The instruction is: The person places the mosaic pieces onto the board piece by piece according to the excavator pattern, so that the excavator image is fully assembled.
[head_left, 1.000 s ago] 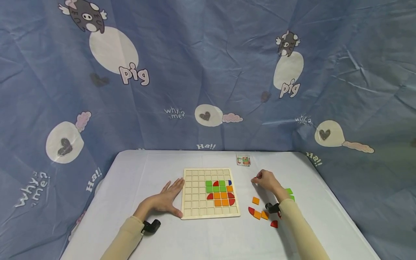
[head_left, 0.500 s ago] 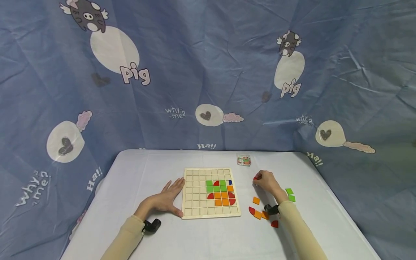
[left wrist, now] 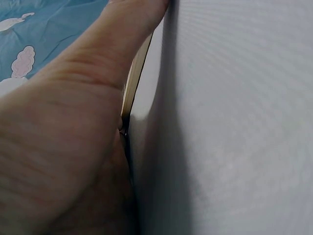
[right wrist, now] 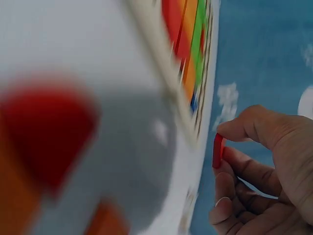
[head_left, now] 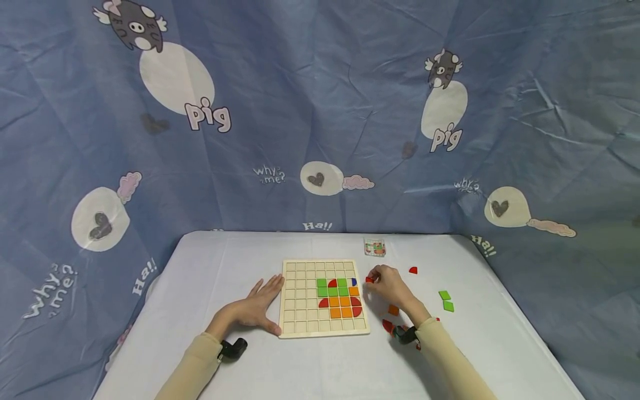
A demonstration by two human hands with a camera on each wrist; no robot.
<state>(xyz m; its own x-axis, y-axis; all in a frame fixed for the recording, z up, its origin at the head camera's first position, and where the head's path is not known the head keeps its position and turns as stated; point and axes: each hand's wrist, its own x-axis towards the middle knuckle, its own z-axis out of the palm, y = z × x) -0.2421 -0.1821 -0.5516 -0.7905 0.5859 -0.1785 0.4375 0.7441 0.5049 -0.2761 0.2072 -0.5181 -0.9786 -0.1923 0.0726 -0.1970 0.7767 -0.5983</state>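
My right hand (head_left: pixel 391 284) pinches a red quarter-circle tile (right wrist: pixel 218 151) between thumb and fingers, just off the right edge of a wooden grid board (head_left: pixel 300 311). On the board's right half sit green square tiles (head_left: pixel 332 291), orange square tiles (head_left: pixel 346 301), red quarter-round tiles (head_left: pixel 356 311) and a small blue tile (head_left: pixel 354 282). My left hand (head_left: pixel 257 305) lies spread along the board's left edge, thumb at the near corner and fingertips by the side. In the left wrist view the thumb side of the hand (left wrist: pixel 63 127) covers most of the board.
A small patterned card (head_left: pixel 374 248) lies behind the board to the right. One loose red tile (head_left: pixel 413 270) and two green tiles (head_left: pixel 446 300) rest right of my right hand. An orange tile (head_left: pixel 393 310) and others lie partly hidden under the right forearm.
My right hand has moved left toward the board with a red tile in its fingers, uncovering a red tile lying on the table. My left hand stays in place.
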